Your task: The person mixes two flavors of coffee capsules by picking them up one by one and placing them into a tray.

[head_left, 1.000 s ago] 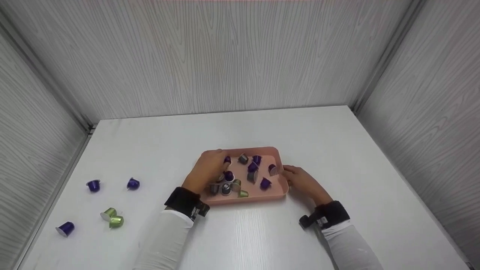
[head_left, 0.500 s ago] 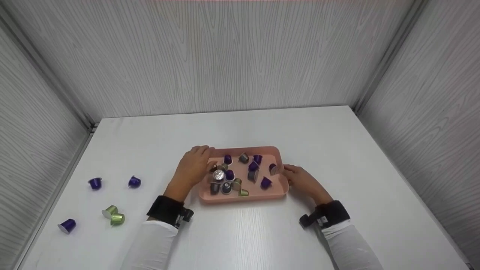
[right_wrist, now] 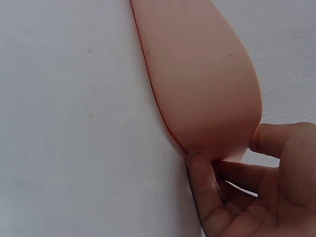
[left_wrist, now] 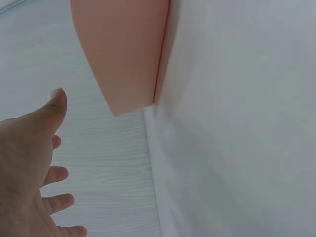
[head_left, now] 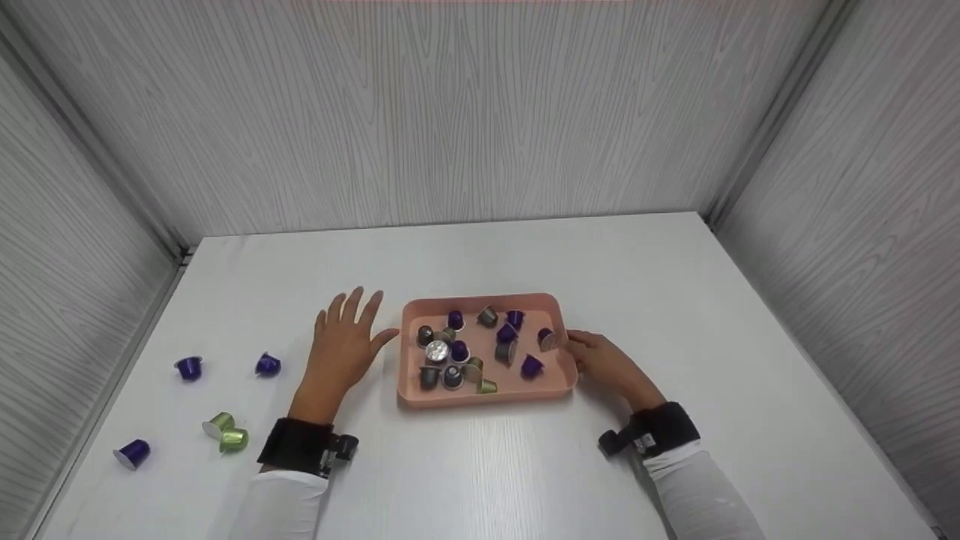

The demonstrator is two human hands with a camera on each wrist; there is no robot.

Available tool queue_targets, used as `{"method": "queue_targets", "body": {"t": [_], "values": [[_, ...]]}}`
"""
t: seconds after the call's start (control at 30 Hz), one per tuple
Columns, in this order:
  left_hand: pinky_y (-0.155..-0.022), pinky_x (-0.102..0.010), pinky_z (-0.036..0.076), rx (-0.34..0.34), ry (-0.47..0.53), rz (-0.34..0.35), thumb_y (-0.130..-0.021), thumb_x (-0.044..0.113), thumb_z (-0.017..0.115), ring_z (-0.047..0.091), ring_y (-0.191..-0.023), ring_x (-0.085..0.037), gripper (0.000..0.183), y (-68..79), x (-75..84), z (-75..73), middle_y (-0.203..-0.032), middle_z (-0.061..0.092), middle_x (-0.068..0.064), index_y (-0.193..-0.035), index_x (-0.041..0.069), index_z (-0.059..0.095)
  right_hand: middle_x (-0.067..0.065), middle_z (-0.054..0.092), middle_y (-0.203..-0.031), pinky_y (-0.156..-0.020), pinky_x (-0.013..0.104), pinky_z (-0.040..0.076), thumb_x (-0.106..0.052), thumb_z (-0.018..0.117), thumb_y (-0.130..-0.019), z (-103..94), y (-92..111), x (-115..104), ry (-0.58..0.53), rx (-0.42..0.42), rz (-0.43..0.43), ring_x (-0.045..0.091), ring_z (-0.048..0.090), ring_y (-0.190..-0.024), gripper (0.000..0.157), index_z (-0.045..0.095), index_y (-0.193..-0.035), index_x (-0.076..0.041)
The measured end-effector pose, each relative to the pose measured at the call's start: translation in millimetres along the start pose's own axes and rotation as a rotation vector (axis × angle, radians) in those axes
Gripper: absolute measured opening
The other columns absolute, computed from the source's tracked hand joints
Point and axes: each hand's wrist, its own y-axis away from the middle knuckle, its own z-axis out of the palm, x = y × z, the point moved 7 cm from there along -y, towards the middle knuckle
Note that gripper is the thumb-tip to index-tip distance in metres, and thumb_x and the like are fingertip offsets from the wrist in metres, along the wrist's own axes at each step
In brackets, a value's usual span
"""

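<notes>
A shallow pink tray (head_left: 480, 400) stands on the white table with several coffee capsules in it: purple, dark grey, green and one showing its silver lid (head_left: 437, 350). My left hand (head_left: 339, 352) is over the table just left of the tray, fingers spread, holding nothing. A gap between its thumb and the tray wall (left_wrist: 123, 49) shows in the left wrist view. At the tray's right side, my right hand (head_left: 606, 364) holds the wall; in the right wrist view, the thumb is at the rim and fingertips (right_wrist: 200, 165) are at the lower edge.
Loose capsules lie on the table at the left: a purple capsule (head_left: 190, 367), another purple capsule (head_left: 268, 365), a third purple capsule (head_left: 133, 454), and two touching green ones, including a front green capsule (head_left: 233, 440). Wood-grain panels (head_left: 450, 120) enclose the back and sides.
My left hand has come out of the tray, moved left past its rim and spread its fingers. A silver-lidded capsule now shows where that hand was. The right hand stays at the tray.
</notes>
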Motion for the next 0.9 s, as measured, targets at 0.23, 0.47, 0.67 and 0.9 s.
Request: {"method": "queue_targets", "body": {"t": [0.23, 0.47, 0.67, 0.9], "values": [[-0.104, -0.075, 0.012, 0.007, 0.025, -0.091, -0.098, 0.060, 0.039, 0.012, -0.142, -0.049, 0.074, 10.7, -28.4, -1.6, -0.158, 0.018, -0.023, -0.157, 0.018, 0.022, 0.005, 0.061, -0.083, -0.067, 0.030, 0.043, -0.040, 0.047, -0.103, 0.1, -1.3, -1.8, -0.008, -0.007, -0.026, 0.017, 0.054, -0.074, 0.046, 0.056, -0.139, -0.014], [-0.101, -0.078, 0.004, -0.063, 0.074, -0.197, -0.098, 0.064, 0.033, 0.004, -0.141, -0.054, 0.078, 23.5, -52.6, 1.4, -0.158, 0.012, -0.027, -0.157, 0.015, 0.017, 0.004, 0.059, -0.080, -0.065, 0.031, 0.042, -0.040, 0.046, -0.103, 0.4, -1.6, -0.8, 0.016, 0.001, -0.015, 0.017, 0.052, -0.071, 0.046, 0.056, -0.139, -0.013], [-0.099, -0.080, 0.004, -0.115, 0.102, -0.269, -0.098, 0.066, 0.026, 0.002, -0.139, -0.058, 0.080, 34.1, -71.3, -0.3, -0.156, 0.009, -0.031, -0.158, 0.015, 0.012, 0.003, 0.060, -0.081, -0.069, 0.031, 0.042, -0.042, 0.046, -0.102, 1.0, -1.5, -0.5, 0.023, 0.010, 0.010, 0.018, 0.053, -0.074, 0.048, 0.055, -0.141, -0.014], [-0.095, -0.083, -0.002, -0.233, 0.171, -0.366, -0.093, 0.074, 0.015, -0.008, -0.138, -0.060, 0.089, 44.2, -92.1, 4.0, -0.156, -0.006, -0.032, -0.158, 0.016, -0.002, 0.003, 0.061, -0.081, -0.070, 0.031, 0.042, -0.044, 0.045, -0.102, -0.4, -1.8, 0.2, 0.040, 0.018, 0.005, 0.018, 0.054, -0.075, 0.049, 0.055, -0.141, -0.016]]}}
